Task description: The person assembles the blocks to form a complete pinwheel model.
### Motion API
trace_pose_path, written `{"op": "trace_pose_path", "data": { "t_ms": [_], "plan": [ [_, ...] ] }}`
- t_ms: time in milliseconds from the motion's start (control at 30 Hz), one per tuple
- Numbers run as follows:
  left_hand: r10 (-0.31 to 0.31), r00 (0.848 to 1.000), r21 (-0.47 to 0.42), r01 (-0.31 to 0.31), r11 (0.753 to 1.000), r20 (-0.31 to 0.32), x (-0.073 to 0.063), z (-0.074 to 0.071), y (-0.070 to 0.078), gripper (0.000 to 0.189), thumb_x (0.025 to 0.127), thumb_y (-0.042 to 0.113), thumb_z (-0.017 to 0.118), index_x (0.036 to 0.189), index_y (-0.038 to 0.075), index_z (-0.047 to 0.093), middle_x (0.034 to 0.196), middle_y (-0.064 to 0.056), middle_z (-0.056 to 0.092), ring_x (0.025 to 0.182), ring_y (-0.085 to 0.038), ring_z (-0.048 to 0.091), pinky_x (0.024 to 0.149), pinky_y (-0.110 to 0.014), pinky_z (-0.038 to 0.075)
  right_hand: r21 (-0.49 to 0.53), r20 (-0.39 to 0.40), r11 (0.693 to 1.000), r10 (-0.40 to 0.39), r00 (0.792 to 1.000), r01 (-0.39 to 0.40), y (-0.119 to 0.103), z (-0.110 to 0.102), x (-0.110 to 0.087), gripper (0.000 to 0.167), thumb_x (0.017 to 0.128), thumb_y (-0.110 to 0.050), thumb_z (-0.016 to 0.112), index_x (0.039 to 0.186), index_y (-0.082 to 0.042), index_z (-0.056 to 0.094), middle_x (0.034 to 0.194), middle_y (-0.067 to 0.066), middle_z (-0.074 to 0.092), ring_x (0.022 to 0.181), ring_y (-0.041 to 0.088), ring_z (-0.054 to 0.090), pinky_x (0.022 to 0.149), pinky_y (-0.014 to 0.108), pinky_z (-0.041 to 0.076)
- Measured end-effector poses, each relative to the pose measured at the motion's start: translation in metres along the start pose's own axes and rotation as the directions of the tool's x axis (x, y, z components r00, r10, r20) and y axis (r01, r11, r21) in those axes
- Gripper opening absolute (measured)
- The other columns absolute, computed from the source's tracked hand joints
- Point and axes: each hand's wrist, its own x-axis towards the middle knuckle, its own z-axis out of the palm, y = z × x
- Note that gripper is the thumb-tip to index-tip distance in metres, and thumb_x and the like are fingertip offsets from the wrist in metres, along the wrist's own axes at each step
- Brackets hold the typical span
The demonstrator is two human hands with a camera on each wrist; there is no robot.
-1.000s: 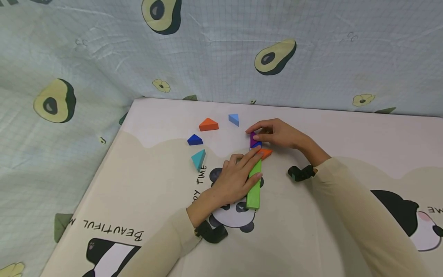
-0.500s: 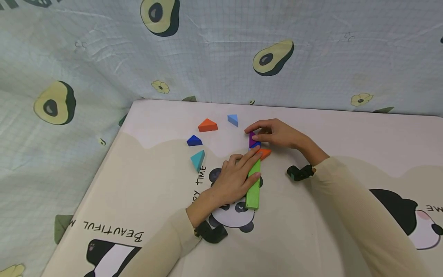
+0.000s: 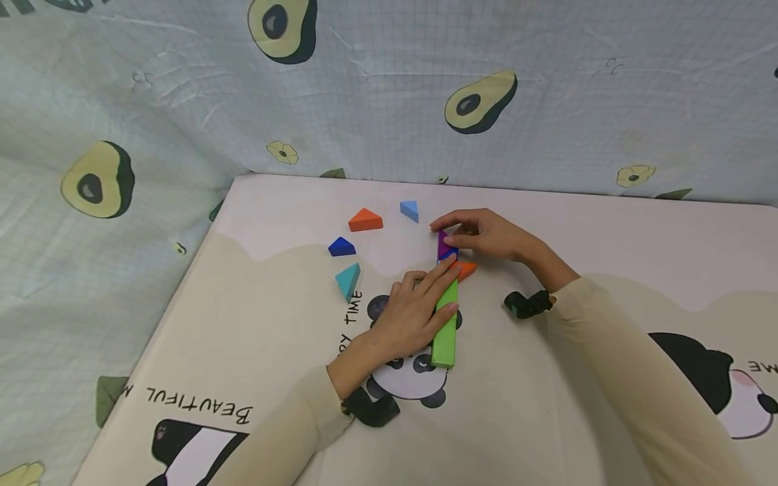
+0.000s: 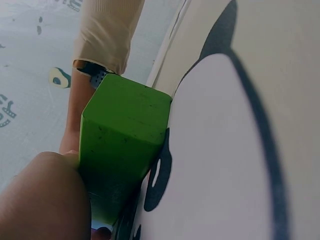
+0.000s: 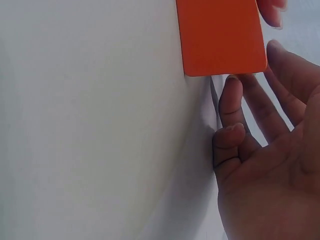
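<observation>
In the head view a long green block (image 3: 446, 341) lies on the printed cloth. My left hand (image 3: 404, 320) rests across it, thumb and index finger extended, the index fingertip close to an orange triangular block (image 3: 467, 270). That orange block (image 5: 222, 37) shows large in the right wrist view. Beyond it, a blue block (image 3: 448, 254) and a purple triangular block (image 3: 443, 244) continue the row. My right hand (image 3: 486, 233) pinches the purple block between thumb and index finger. The green block (image 4: 122, 130) fills the middle of the left wrist view, beside my left hand.
Left of the row lie a second orange triangular block (image 3: 366, 220), a light blue one (image 3: 410, 210), a dark blue one (image 3: 342, 246) and a teal one (image 3: 348, 281). An avocado-print curtain (image 3: 377, 115) hangs behind the table's far edge.
Both hands and the blocks hold their places. The head view has shifted only slightly.
</observation>
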Motion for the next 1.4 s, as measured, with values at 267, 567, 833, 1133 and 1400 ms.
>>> {"op": "trace_pose_path", "data": {
  "t_ms": [267, 567, 833, 1133, 1400],
  "plan": [
    [-0.011, 0.998, -0.145, 0.002, 0.989, -0.059, 0.001, 0.001, -0.002, 0.060, 0.102, 0.047, 0.028, 0.154, 0.020, 0.017, 0.160, 0.003, 0.006, 0.123, -0.028, 0.035, 0.082, -0.036, 0.034, -0.027, -0.128, 1.000, 0.000, 0.992, -0.003, -0.002, 0.005, -0.010, 0.038, 0.097, -0.026, 0.057, 0.132, -0.014, 0.056, 0.133, 0.003, 0.053, 0.108, 0.025, 0.055, 0.090, 0.048, 0.043],
    [-0.077, 0.965, -0.296, 0.000, 0.955, -0.249, 0.004, -0.012, -0.005, 0.055, 0.102, 0.032, 0.040, 0.149, 0.005, 0.031, 0.154, -0.007, 0.028, 0.125, -0.026, 0.038, 0.101, -0.042, 0.034, -0.094, -0.389, 0.991, -0.128, 0.912, 0.099, -0.012, 0.020, -0.036, 0.031, 0.095, -0.021, 0.060, 0.126, -0.017, 0.061, 0.125, -0.002, 0.058, 0.102, 0.019, 0.050, 0.080, 0.037, 0.042],
    [-0.239, 0.884, -0.352, 0.091, 0.931, -0.403, 0.016, -0.039, -0.018, 0.042, 0.096, 0.016, 0.057, 0.135, 0.003, 0.050, 0.133, -0.012, 0.052, 0.100, -0.028, 0.051, 0.078, -0.038, 0.044, -0.064, -0.504, 0.988, -0.151, 0.850, 0.137, -0.016, 0.045, -0.051, 0.031, 0.092, -0.011, 0.064, 0.122, -0.012, 0.064, 0.126, 0.000, 0.059, 0.107, 0.026, 0.047, 0.079, 0.037, 0.037],
    [-0.305, 0.835, -0.411, 0.105, 0.906, -0.458, 0.045, -0.044, -0.040, 0.039, 0.091, 0.004, 0.063, 0.129, -0.002, 0.054, 0.134, -0.019, 0.045, 0.087, -0.029, 0.057, 0.070, -0.035, 0.049, -0.033, -0.531, 0.988, -0.144, 0.835, 0.149, -0.006, 0.066, -0.055, 0.031, 0.091, -0.012, 0.066, 0.122, -0.013, 0.065, 0.127, -0.002, 0.058, 0.106, 0.024, 0.045, 0.076, 0.035, 0.038],
    [-0.382, 0.840, -0.414, 0.212, 0.885, -0.387, 0.066, -0.040, -0.044, 0.043, 0.091, 0.000, 0.062, 0.133, 0.000, 0.052, 0.138, -0.017, 0.041, 0.086, -0.025, 0.057, 0.079, -0.031, 0.050, -0.007, -0.487, 0.981, -0.171, 0.857, 0.192, -0.023, 0.068, -0.059, 0.035, 0.086, 0.002, 0.067, 0.121, 0.000, 0.062, 0.132, 0.013, 0.054, 0.107, 0.030, 0.039, 0.082, 0.040, 0.036]
  ]
}}
